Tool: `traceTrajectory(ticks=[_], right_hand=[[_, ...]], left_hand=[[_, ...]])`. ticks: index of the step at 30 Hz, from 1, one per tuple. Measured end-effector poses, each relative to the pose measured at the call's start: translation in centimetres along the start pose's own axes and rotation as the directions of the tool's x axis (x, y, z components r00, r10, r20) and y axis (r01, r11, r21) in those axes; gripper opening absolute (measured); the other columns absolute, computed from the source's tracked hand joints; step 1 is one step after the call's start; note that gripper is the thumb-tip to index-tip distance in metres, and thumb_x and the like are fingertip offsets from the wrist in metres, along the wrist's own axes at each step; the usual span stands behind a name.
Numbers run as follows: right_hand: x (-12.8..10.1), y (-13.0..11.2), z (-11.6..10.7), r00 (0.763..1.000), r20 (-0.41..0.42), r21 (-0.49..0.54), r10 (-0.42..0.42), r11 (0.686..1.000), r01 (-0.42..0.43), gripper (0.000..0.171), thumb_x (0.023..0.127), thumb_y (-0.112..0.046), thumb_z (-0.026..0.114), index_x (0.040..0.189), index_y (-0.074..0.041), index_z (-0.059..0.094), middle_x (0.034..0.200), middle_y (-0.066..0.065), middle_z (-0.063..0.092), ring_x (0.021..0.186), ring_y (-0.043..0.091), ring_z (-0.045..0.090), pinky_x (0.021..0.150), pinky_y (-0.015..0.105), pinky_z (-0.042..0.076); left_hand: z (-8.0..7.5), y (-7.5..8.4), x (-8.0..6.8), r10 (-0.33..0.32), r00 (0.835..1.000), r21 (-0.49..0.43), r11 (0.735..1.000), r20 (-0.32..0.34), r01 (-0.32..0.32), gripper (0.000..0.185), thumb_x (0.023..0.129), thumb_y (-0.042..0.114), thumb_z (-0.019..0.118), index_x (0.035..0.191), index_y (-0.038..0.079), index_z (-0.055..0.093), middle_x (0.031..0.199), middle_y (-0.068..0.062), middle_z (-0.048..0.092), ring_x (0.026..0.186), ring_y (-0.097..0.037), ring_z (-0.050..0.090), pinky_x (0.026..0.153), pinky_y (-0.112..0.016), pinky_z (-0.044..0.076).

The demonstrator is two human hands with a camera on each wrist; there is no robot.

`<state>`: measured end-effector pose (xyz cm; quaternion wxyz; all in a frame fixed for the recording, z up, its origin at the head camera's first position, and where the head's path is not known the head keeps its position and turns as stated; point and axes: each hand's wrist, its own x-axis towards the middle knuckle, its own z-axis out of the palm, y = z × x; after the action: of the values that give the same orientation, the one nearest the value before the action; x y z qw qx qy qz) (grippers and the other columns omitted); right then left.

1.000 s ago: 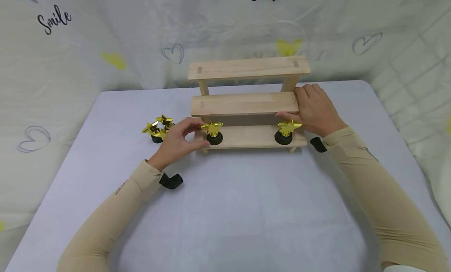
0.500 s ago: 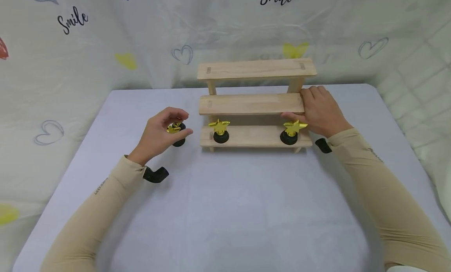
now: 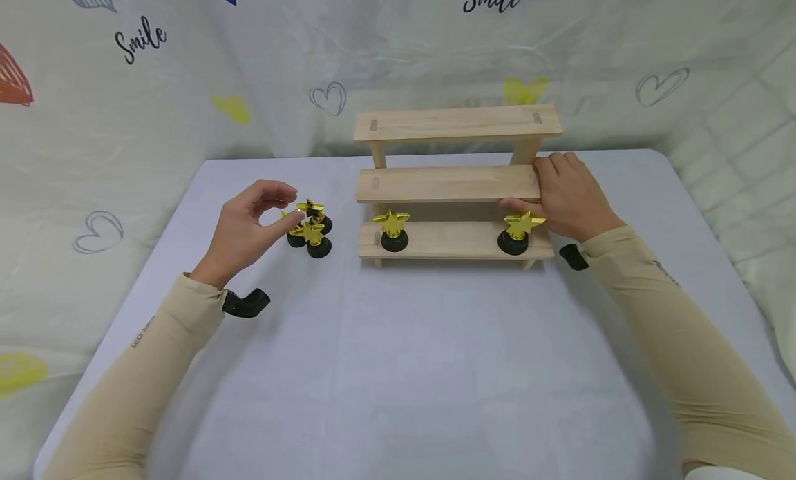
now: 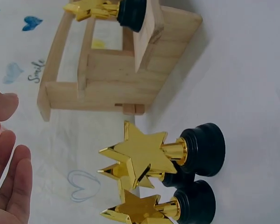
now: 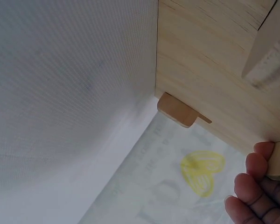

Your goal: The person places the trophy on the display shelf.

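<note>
A pale table (image 3: 398, 369) filled most of the head view, backed by a white curtain (image 3: 186, 72) printed with hearts and the word "Smile". At the far middle of the table stood a three-step wooden rack (image 3: 457, 179). Two gold star trophies on black bases stood on its lowest step, one at the left end (image 3: 392, 230) and one at the right end (image 3: 517, 233).

The right hand (image 3: 566, 197) rested against the rack's right end, fingers laid over the middle step and thumb beneath it, lightly holding the wood.

The left hand (image 3: 249, 224) hovered over the table left of the rack, fingers loosely curved and parted, holding nothing. Just beside its fingertips, a small cluster of star trophies (image 3: 309, 228) stood on the table, close together, a little apart from the rack. The left wrist view showed them (image 4: 163, 172) upright, with the fingers (image 4: 11, 182) spread nearby and not touching them.
</note>
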<state>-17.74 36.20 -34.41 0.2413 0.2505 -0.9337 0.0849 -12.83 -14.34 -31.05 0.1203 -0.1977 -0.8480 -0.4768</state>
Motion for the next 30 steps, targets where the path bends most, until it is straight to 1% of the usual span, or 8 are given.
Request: traceTrajectory(ticks=[4,7,13,16,21,26,30], right_hand=[[0.0,0.0,-0.1,0.999,0.031,0.007,0.022,1.000,-0.022,0.109,0.085,-0.093,0.033,0.101,0.012,0.058,0.080,0.022,0.053,0.075,0.039,0.048,0.074,0.049,0.041],[0.0,0.0,-0.2,0.999,0.036,0.011,0.030,0.999,-0.030,0.107,0.086,-0.093,0.036,0.101,0.011,0.058,0.081,0.022,0.053,0.075,0.039,0.048,0.074,0.049,0.041],[0.0,0.0,0.0,1.000,0.012,0.020,0.023,1.000,-0.023,0.108,0.085,-0.093,0.035,0.100,0.011,0.057,0.080,0.022,0.052,0.075,0.039,0.048,0.072,0.049,0.040],[0.0,0.0,0.1,1.000,-0.004,0.025,0.015,1.000,-0.015,0.109,0.085,-0.094,0.032,0.100,0.011,0.057,0.080,0.022,0.052,0.074,0.040,0.048,0.072,0.050,0.040],[0.0,0.0,0.3,1.000,-0.027,0.021,-0.001,1.000,0.002,0.111,0.084,-0.095,0.028,0.098,0.011,0.057,0.078,0.022,0.051,0.072,0.040,0.047,0.071,0.050,0.040],[0.0,0.0,0.3,1.000,-0.023,0.023,0.002,1.000,-0.002,0.111,0.084,-0.095,0.029,0.098,0.012,0.057,0.078,0.021,0.051,0.072,0.039,0.047,0.071,0.049,0.039],[0.0,-0.1,0.3,1.000,-0.029,0.032,0.003,0.999,-0.002,0.112,0.084,-0.095,0.028,0.099,0.012,0.057,0.078,0.021,0.051,0.072,0.039,0.046,0.071,0.049,0.039]], left_hand=[[-0.7,-0.2,-0.4,-0.020,1.000,0.038,0.999,-0.009,0.020,0.034,0.088,0.003,0.079,0.120,0.003,0.067,0.115,0.008,0.066,0.105,0.001,0.064,0.101,-0.011,0.052],[-1.0,-0.4,-0.5,-0.022,1.000,0.056,0.998,-0.012,0.023,0.034,0.088,0.004,0.080,0.120,0.003,0.067,0.116,0.004,0.067,0.106,0.001,0.064,0.101,-0.010,0.051],[-1.3,-0.9,-0.6,-0.018,0.999,0.093,0.995,-0.034,0.021,0.033,0.089,0.004,0.079,0.120,0.002,0.067,0.118,-0.006,0.068,0.106,0.002,0.063,0.101,-0.009,0.050],[-1.3,-1.4,-0.6,-0.027,0.999,0.104,0.994,-0.048,0.031,0.032,0.089,0.005,0.079,0.119,0.002,0.067,0.118,-0.006,0.068,0.105,0.002,0.063,0.100,-0.009,0.050],[-1.4,-2.4,-0.7,-0.052,0.997,0.139,0.988,-0.051,0.059,0.033,0.090,0.008,0.079,0.120,0.003,0.067,0.119,-0.006,0.068,0.103,0.006,0.061,0.099,-0.007,0.049],[-1.5,-3.1,-0.8,-0.063,0.996,0.175,0.982,-0.055,0.072,0.034,0.091,0.012,0.079,0.122,0.005,0.066,0.120,-0.007,0.068,0.104,0.008,0.059,0.098,-0.005,0.047],[-1.7,-3.8,-1.0,-0.093,0.994,0.199,0.975,-0.058,0.103,0.034,0.092,0.016,0.079,0.123,0.006,0.066,0.121,-0.006,0.068,0.104,0.009,0.057,0.098,-0.005,0.046]])
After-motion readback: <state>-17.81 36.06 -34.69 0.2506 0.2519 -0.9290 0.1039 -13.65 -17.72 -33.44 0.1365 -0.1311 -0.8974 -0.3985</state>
